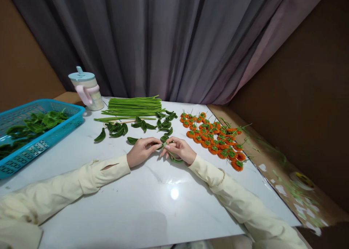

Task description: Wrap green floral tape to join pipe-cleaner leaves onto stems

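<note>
My left hand (143, 152) and my right hand (181, 149) meet over the middle of the white table, fingertips pinched together. Between them is a green pipe cleaner (172, 155), its curved part hanging below my right fingers; the pinched end is mostly hidden. Just beyond my hands lie dark green leaves twisted from fuzzy stems (144, 125), in loose small groups. One leaf (132, 140) rests beside my left knuckles. Right of my right hand spread many orange pipe-cleaner flowers (206, 143) with green centres and thin stems.
A bundle of straight green pipe cleaners (133, 106) lies at the table's back. On the left stands a blue basket (54, 133) holding green leaves, with a lidded tumbler (94, 92) behind it. Scraps and a tape roll (302, 180) lie beyond the right edge. A grey curtain (152, 41) hangs behind.
</note>
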A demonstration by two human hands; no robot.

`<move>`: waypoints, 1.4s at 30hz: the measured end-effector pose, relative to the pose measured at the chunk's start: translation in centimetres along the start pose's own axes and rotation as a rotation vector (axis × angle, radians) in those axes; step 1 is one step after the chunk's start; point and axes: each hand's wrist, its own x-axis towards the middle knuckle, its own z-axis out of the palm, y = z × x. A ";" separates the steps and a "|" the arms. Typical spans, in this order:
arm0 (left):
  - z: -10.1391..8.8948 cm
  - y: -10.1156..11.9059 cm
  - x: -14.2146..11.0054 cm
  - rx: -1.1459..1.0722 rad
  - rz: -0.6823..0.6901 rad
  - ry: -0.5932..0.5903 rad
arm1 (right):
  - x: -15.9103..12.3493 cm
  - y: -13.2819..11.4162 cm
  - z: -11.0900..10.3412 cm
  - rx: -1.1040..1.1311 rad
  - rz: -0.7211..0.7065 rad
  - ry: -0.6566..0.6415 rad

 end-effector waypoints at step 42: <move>0.1 0.9 0.5 -0.247 -0.181 -0.084 | -0.3 -0.4 0.1 -0.022 0.024 -0.019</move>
